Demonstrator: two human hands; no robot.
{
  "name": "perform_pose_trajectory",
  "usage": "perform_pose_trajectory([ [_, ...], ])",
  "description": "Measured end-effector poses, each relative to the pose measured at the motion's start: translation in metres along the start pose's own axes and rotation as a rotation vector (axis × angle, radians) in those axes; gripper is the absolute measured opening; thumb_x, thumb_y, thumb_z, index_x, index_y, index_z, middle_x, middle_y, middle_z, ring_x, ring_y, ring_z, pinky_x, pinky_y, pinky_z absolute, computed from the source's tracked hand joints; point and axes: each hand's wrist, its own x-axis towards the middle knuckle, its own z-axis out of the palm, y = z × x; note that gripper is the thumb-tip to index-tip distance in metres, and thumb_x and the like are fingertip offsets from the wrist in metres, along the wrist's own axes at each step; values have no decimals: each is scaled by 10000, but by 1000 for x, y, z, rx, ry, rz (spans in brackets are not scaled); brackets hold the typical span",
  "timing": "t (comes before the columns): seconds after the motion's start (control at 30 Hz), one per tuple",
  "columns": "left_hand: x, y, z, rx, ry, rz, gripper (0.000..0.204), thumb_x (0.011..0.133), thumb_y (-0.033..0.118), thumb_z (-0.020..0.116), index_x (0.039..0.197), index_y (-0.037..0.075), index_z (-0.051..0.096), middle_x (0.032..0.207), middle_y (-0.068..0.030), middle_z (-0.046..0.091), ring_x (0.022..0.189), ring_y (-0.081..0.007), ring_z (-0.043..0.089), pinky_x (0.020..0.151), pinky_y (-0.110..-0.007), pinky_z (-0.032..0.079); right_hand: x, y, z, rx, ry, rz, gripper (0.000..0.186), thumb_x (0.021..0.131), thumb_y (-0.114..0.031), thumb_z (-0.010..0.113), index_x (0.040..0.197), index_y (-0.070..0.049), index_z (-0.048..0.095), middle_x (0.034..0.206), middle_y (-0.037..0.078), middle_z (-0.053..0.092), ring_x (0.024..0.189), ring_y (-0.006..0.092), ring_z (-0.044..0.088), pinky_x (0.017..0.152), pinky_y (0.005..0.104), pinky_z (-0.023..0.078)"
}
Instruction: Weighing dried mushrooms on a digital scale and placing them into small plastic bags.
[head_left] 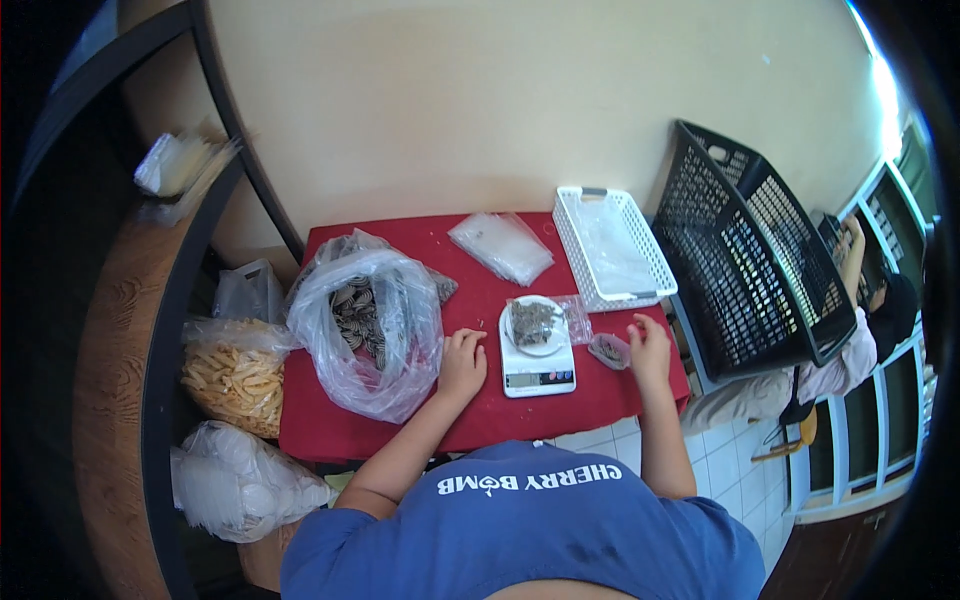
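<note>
My left hand rests on the red cloth with its fingers loosely spread, beside a large clear plastic bag. That bag stands wide open, full of dark, striped, curled pieces. My right hand is at the table's right side, fingers apart, close beside a small pinkish clear cup with dark bits in it. Whether a fingertip touches the cup I cannot tell. Between my hands stands a white kitchen scale. On its round plate lies a small clear bag with greyish-brown contents, its empty end hanging to the right.
A stack of flat clear bags and a white basket lie toward the wall. A tall black crate stands at right, with another person beyond. Filled bags and a wooden shelf flank the left.
</note>
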Motion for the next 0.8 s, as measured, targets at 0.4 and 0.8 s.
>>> perform_pose_trajectory([
  [0.4,-6,5,1,182,-32,45,274,777,90,619,1046,38,615,1073,-140,539,1039,-330,481,924,-428,405,11,63,-16,117,23,165,174,921,-79,533,963,9,676,729,106,678,620,158,638,591,301,490],
  [0.8,-12,8,2,262,-7,124,266,774,111,630,1037,69,638,1069,-104,552,1042,-300,500,888,-426,408,21,69,-11,247,-87,212,181,910,9,498,981,-7,664,711,62,651,607,114,610,574,269,492],
])
